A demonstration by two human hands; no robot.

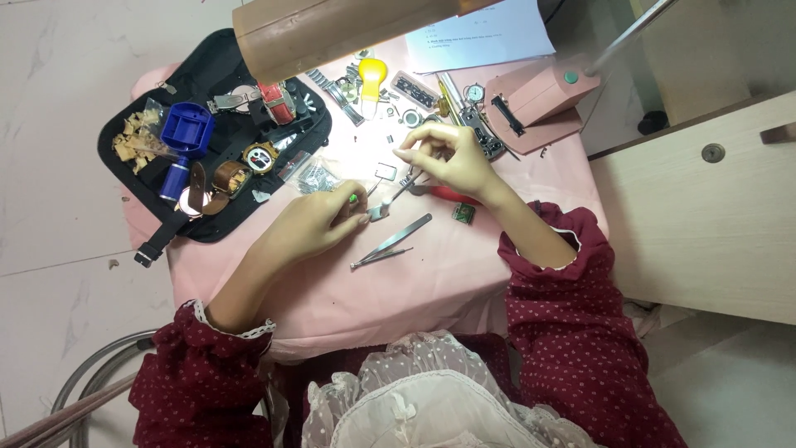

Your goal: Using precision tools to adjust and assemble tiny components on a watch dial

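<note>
Over a pink table (464, 265): left hand (319, 220) closed on a small silver part (379, 211) at its fingertips, right hand (448, 158) pinched around a thin tool (400, 189) angled down onto that part. Tweezers (390, 242) lying loose just below.

White sheet of paper (489, 33) at the far edge of the pink table, flat, with small dark lines of print, partly under the brown lamp head. Small clear plastic bag (317, 176) in the middle of the table, just beside the left hand (319, 222), full of tiny shiny metal bits. Another clear bag (141, 133) on the black mat at the left, near the blue tool, with tan crumbly pieces around it. No screens or signs.
</note>
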